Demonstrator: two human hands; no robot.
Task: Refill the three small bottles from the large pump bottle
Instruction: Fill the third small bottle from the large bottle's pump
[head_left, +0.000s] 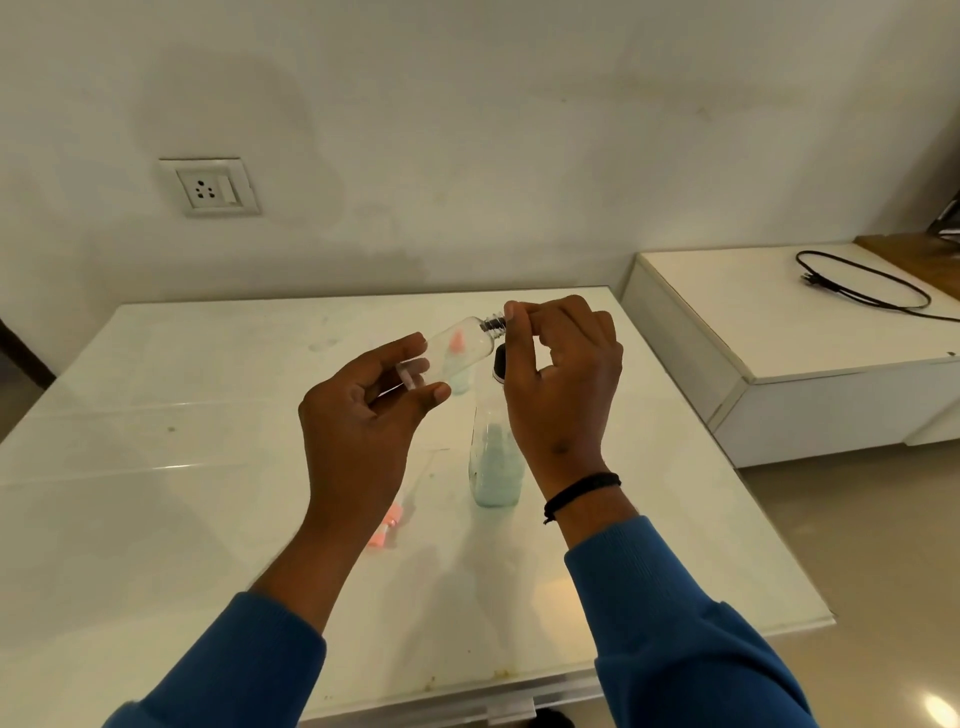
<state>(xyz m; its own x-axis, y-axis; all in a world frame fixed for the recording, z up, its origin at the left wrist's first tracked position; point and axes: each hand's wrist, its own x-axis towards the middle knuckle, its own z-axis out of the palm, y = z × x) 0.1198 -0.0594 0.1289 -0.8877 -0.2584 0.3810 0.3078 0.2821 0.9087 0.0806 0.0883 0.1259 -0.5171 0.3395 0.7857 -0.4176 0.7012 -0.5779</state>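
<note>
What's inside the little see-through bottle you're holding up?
The small clear bottle in the left hand looks empty. The pink shape showing through it seems to be something behind it on the table. The right hand covers its mouth, so the opening is hidden.

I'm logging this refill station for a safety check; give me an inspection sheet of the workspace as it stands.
Surface: glossy white table, some small stains, a yellowish smear near the front edge.
Job's things: small clear bottle held tilted above the table, threaded neck bare; larger clear bottle with pale liquid and a dark top stands upright below it; another small bottle with an orange cap behind, partly hidden.
Clutter: orange-pink item lying on the table, too blurred to identify.
Hands: left hand grips the small bottle's base; right hand pinches at its neck.
Cables: black cord looped on the side unit.
Surroundings: wall socket, white low unit.
</note>
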